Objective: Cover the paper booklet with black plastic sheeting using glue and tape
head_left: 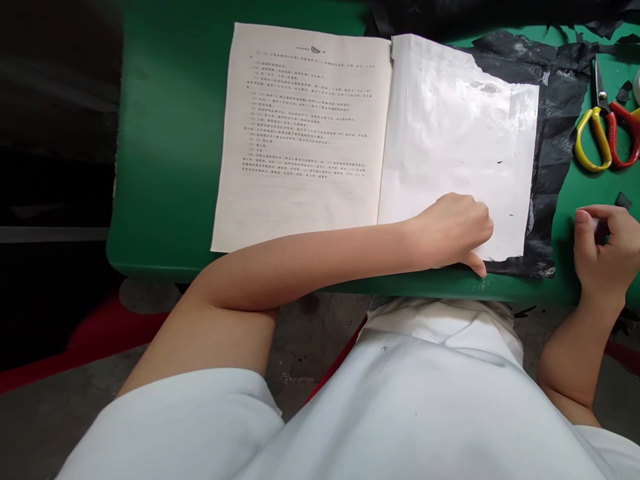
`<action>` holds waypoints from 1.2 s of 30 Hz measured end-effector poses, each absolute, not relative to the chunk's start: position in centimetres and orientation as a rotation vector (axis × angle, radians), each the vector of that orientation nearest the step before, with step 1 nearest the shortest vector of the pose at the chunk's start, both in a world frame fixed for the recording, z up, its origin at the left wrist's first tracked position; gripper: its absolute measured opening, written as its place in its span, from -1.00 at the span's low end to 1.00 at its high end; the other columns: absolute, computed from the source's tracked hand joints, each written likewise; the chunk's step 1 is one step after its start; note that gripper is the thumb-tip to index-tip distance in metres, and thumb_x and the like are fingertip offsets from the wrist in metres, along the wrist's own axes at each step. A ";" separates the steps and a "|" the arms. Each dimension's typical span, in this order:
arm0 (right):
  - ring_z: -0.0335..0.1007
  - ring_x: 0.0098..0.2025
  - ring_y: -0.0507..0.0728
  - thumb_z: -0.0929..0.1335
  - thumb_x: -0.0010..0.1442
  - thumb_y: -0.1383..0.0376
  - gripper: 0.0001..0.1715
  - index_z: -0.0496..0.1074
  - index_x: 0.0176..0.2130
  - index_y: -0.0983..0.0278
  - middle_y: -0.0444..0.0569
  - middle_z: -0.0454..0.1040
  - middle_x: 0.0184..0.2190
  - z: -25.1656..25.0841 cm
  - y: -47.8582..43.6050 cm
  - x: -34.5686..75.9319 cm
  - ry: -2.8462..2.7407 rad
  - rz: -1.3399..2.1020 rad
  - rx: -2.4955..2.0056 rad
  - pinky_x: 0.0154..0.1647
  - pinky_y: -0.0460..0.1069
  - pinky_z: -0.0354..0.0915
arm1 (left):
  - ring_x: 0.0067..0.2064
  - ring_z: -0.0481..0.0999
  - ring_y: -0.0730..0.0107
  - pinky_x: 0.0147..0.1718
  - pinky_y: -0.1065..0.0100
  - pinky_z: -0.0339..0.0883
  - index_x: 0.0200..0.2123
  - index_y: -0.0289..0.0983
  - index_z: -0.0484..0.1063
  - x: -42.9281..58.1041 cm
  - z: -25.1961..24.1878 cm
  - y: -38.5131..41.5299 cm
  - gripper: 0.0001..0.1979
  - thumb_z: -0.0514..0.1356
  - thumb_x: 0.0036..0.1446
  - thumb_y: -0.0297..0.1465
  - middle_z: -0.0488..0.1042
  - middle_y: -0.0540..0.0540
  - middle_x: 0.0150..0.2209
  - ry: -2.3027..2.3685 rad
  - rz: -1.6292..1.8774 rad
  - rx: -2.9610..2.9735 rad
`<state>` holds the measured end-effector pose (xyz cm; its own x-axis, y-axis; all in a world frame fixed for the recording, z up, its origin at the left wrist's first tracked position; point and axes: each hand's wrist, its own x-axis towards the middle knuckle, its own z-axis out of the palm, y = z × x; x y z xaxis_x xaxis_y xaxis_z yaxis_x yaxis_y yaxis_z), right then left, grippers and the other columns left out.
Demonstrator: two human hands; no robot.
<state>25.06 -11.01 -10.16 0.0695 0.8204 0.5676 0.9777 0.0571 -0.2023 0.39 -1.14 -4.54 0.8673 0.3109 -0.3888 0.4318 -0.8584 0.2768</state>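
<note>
An open book [300,207] lies on the green table, its left page printed with small text. Over its right side is a glossy white sheet [455,140] with a ragged top edge and small dark specks. My left hand [453,223] rests on the lower part of this sheet, fingers curled into a fist and thumb stuck out past the bottom edge. Black crumpled sheeting [550,160] shows from under the white sheet. My right hand [607,250] is off to the right of it, fingers curled toward the thumb; what sits between them, if anything, I cannot make out.
Scissors [603,117] with yellow and red handles lie at the upper right of the green table [165,147]. Black scraps [625,92] are scattered near them. More dark material [450,13] is heaped along the back. The table's front edge runs just before my body.
</note>
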 end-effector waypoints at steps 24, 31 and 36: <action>0.45 -0.48 0.07 0.51 0.07 0.29 -0.81 0.52 -0.27 0.28 -0.03 0.58 -0.44 -9.9 -11.3 25.0 -1.803 -0.419 -1.735 -0.46 -0.07 0.30 | -0.46 0.43 0.29 -0.50 0.33 -0.01 -0.38 -0.43 0.54 0.4 -5.2 -1.3 -0.38 0.26 0.06 0.11 0.48 -0.25 -0.41 0.555 -0.375 2.744; 0.59 -0.32 0.11 0.49 0.09 0.42 -0.66 0.54 -0.12 0.16 -0.08 0.63 -0.31 -8.8 -12.2 23.4 -1.929 0.063 -1.460 -0.39 -0.04 0.45 | -0.42 0.47 0.25 -0.50 0.33 -0.01 -0.33 -0.44 0.55 0.4 -5.3 -1.4 -0.36 0.24 0.06 0.12 0.51 -0.29 -0.36 0.566 -0.408 2.741; 0.57 -0.27 0.14 0.47 0.07 0.53 -0.48 0.56 -0.01 0.10 -0.03 0.61 -0.17 -8.5 -13.0 23.2 -1.922 0.296 -1.315 -0.43 -0.01 0.44 | -0.39 0.48 0.24 -0.47 0.33 0.00 -0.31 -0.44 0.56 0.4 -5.2 -1.4 -0.36 0.25 0.06 0.12 0.52 -0.29 -0.34 0.573 -0.405 2.728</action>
<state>23.19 -12.96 -8.51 -0.1676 0.8700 0.4636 0.6900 0.4394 -0.5751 0.42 -1.42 -5.23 0.8790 0.3382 -0.3361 0.4298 -0.8672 0.2515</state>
